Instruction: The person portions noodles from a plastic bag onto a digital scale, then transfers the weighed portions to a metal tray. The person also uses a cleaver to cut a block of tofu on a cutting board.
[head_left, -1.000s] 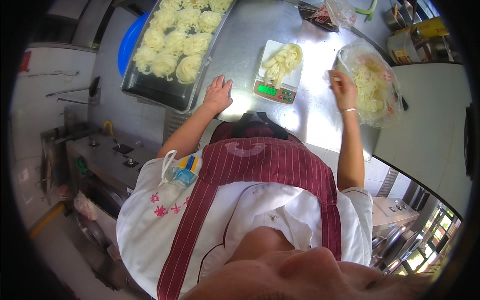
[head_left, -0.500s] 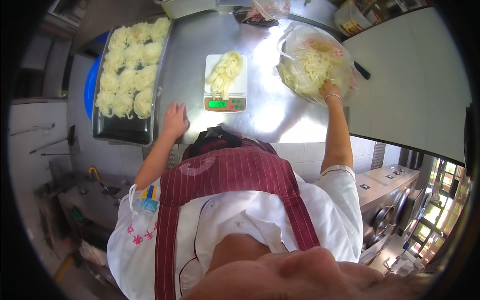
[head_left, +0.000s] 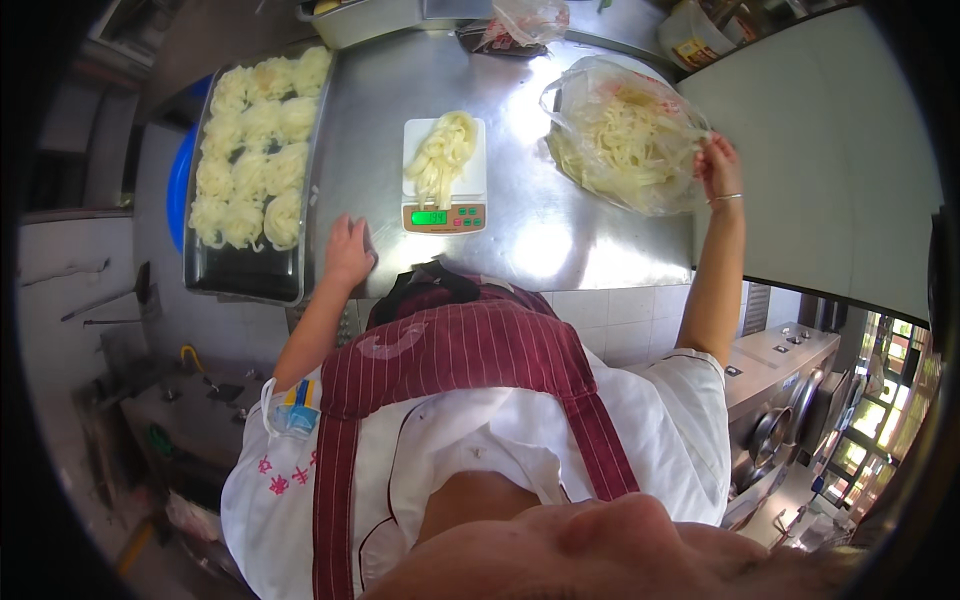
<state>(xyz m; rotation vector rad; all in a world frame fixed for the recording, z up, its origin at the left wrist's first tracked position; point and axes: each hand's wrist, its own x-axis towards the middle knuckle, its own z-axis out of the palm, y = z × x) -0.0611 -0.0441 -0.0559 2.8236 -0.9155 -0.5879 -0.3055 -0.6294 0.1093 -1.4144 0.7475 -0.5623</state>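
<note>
One metal surface [head_left: 525, 215] is lit by bright patches of glare. At its left side, one dark rectangular tray [head_left: 240, 272] is set lengthwise, and its end nearest the person is left bare. At the right, one clear plastic bag [head_left: 655, 198] is seen, filled with a loose heap of noodles [head_left: 630, 130]. Between tray and bag, well apart from both, one white scale [head_left: 477, 178] is placed, its display lit green. Two hands are seen: the left hand [head_left: 348, 250] is rested on the near edge of the surface, between tray and scale, with its fingers bent, though how far they are closed cannot be told; the right hand [head_left: 718, 172] is held at the bag's right edge, where the film is pinched between narrowed fingers. Twelve noodle nests [head_left: 250, 170] are laid in the tray, in four rows of three, each coiled into a rounded, pale yellow-white clump and pressed close to its neighbours. One single noodle portion [head_left: 442, 155] is carried on the scale's plate; its broad, flat, glossy strands are looped at the far end and trailed toward the display.
</note>
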